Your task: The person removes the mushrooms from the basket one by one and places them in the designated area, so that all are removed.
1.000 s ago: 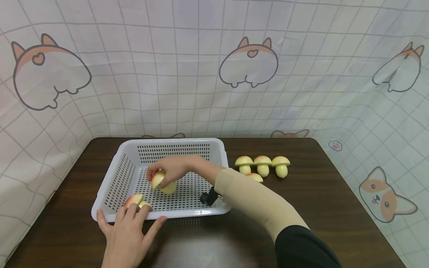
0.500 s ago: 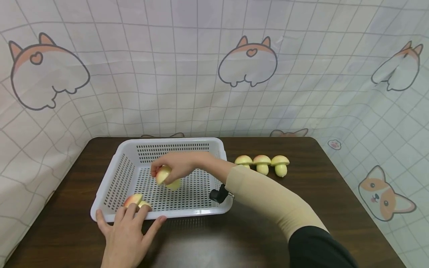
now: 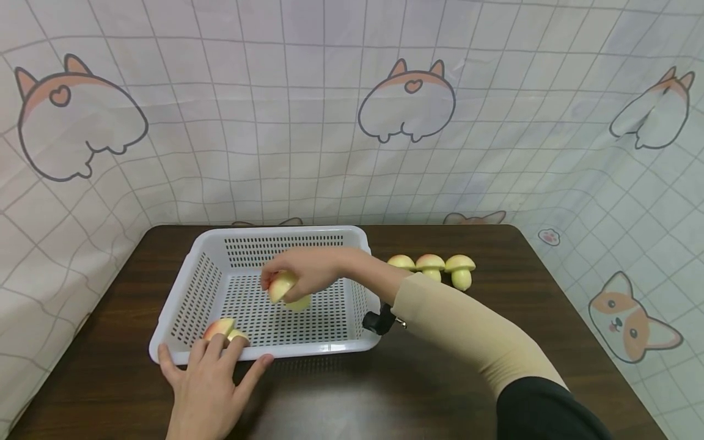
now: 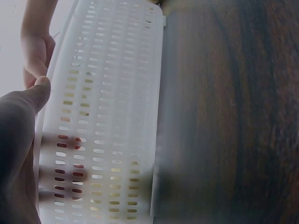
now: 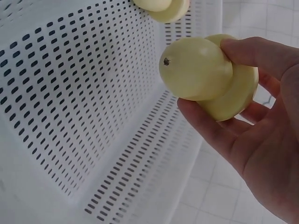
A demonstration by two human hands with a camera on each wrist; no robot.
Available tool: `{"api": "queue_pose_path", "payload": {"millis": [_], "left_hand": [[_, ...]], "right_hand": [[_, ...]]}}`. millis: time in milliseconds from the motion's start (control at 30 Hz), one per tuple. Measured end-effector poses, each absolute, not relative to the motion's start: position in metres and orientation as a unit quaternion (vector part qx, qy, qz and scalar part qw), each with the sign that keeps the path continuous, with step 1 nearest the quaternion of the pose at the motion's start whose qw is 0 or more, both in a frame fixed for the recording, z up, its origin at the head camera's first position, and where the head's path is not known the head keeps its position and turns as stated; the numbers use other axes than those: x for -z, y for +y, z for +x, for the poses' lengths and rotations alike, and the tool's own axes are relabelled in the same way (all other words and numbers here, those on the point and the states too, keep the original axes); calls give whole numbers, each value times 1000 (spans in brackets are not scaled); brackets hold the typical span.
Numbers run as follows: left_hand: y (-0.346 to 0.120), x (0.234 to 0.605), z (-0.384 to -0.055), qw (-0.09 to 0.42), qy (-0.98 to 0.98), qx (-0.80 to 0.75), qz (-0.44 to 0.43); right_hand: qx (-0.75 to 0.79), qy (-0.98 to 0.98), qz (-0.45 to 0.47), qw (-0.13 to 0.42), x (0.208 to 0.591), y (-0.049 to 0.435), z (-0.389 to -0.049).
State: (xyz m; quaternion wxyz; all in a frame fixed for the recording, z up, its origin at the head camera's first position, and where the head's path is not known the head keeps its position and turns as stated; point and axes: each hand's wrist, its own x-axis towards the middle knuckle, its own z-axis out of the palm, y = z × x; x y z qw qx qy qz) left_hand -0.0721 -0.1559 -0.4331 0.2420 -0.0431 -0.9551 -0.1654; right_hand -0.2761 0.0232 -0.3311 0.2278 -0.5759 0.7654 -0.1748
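My right hand [image 3: 308, 269] pinches a toy mushroom [image 3: 282, 285] with a pale yellow stem and a reddish-yellow cap, held over the white basket [image 3: 352, 348]. In the right wrist view the mushroom [image 5: 201, 70] sits between thumb and fingers, its rounded stem end facing the camera. My left hand [image 3: 209, 382] grips the basket's near rim at the left, fingers over the edge and thumb outside. In the left wrist view, the fingers show dimly through the holes of the wall [image 4: 107, 93]. Just beyond these fingers, another mushroom [image 3: 220, 329] lies in the basket's near left corner.
Three mushrooms stand in a row right of the basket, the rightmost mushroom [image 3: 461, 272] fully visible and the others partly behind my right forearm. The dark wooden table [image 3: 522, 318] is backed by a white grid-patterned curtain [image 3: 330, 122].
My right hand has drawn back to the right over the basket, carrying the mushroom with it. The forearm now covers more of the mushrooms on the table. My left hand stays in place.
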Motion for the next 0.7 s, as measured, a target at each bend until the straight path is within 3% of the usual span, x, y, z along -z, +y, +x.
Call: {"api": "queue_pose_path", "payload": {"millis": [700], "left_hand": [[-155,432,-72,236,-957,164,-44]], "right_hand": [[248,758,-576,179,315,74,-270]]}}
